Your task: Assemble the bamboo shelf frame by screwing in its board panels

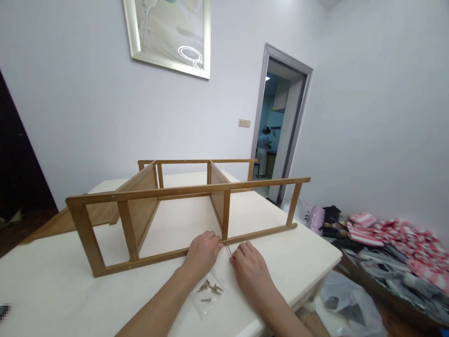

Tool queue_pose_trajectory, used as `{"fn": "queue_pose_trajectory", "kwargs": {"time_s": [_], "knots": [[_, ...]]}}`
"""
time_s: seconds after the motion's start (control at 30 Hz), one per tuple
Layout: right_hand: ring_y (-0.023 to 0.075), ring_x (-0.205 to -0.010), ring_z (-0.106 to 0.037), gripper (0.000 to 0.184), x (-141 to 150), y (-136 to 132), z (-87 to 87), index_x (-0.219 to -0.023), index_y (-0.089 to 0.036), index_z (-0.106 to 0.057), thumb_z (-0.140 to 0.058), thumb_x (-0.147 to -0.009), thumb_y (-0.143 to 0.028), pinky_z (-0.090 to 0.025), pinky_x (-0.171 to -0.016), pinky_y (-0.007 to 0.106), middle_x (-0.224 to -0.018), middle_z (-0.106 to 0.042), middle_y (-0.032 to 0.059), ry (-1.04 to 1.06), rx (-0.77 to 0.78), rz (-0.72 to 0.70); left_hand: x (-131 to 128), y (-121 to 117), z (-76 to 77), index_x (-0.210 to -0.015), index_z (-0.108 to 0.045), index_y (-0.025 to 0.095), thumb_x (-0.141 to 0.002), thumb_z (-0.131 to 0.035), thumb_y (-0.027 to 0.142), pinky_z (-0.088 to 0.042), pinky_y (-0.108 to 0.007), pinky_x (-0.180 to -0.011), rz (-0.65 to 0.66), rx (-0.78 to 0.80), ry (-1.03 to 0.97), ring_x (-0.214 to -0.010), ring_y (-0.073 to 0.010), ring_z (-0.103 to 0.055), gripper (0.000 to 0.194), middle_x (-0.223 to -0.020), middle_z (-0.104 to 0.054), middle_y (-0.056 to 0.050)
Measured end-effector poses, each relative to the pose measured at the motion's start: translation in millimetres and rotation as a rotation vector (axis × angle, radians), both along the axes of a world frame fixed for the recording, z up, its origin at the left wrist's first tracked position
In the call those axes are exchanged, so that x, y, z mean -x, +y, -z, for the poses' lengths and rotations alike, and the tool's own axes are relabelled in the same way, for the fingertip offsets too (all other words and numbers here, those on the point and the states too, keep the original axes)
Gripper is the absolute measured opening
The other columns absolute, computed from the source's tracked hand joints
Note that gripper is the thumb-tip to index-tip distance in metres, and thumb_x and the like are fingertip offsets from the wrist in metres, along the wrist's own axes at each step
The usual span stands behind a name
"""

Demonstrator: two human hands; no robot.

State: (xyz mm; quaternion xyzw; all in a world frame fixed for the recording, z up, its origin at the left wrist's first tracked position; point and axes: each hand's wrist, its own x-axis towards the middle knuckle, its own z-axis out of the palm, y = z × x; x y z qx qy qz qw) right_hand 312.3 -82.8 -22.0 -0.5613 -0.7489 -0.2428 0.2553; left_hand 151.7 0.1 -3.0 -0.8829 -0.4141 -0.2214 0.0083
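A brown wooden shelf frame [182,189] lies on its side on the white table, with two panels fixed between its side frames. My left hand [205,250] is closed on the near lower rail, beside the joint with an upright. Just right of that joint, my right hand [249,264] pinches a thin metal rod [229,251] that looks like a hex key. Its tip meets the rail at the joint; the rest is hidden in my fingers. Between my forearms lies a clear plastic bag [202,309] with several screws [215,289] on it or in it.
A flat wooden panel [66,217] lies at the table's left side. The white table [301,262] has its edge at the right. Beyond are a plastic bag [347,299] and piled red-and-white striped cloth [403,238]. A person [262,147] stands past the doorway.
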Motion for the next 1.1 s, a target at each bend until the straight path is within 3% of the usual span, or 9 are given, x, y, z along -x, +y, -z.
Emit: {"fn": "queue_pose_trajectory", "kwargs": {"time_s": [0.3, 0.63, 1.1], "knots": [[0.0189, -0.072, -0.050, 0.020, 1.2, -3.4, -0.5, -0.072, -0.018, -0.054, -0.055, -0.083, -0.002, -0.040, -0.064, 0.032, -0.075, -0.055, 0.0040, 0.113, -0.034, -0.088, 0.0, 0.8, 1.3, -0.090, -0.069, 0.021, -0.096, -0.046, 0.025, -0.044, -0.030, -0.081, -0.028, 0.066, 0.005, -0.093, -0.0190, -0.061, 0.024, -0.093, -0.067, -0.005], [0.0186, -0.069, -0.049, 0.022, -5.8, -5.2, 3.7, -0.074, -0.019, -0.052, -0.045, -0.090, -0.005, -0.038, -0.061, 0.031, -0.074, -0.053, 0.0041, 0.175, -0.145, -0.086, -1.3, -7.8, -4.4, -0.088, -0.069, 0.021, -0.095, -0.046, 0.023, -0.043, -0.028, -0.080, -0.070, 0.107, 0.018, -0.091, -0.0176, -0.061, 0.024, -0.092, -0.068, -0.003], [0.0150, -0.058, -0.054, 0.020, -4.0, -6.4, -9.1, -0.083, -0.021, -0.050, -0.041, -0.101, -0.021, -0.040, -0.055, 0.027, -0.069, -0.056, 0.0006, 0.360, -0.326, -0.137, 2.4, -12.7, -3.4, -0.089, -0.069, 0.022, -0.094, -0.046, 0.023, -0.044, -0.028, -0.081, -0.058, 0.088, 0.035, -0.091, -0.0179, -0.061, 0.023, -0.092, -0.069, -0.003]]}}
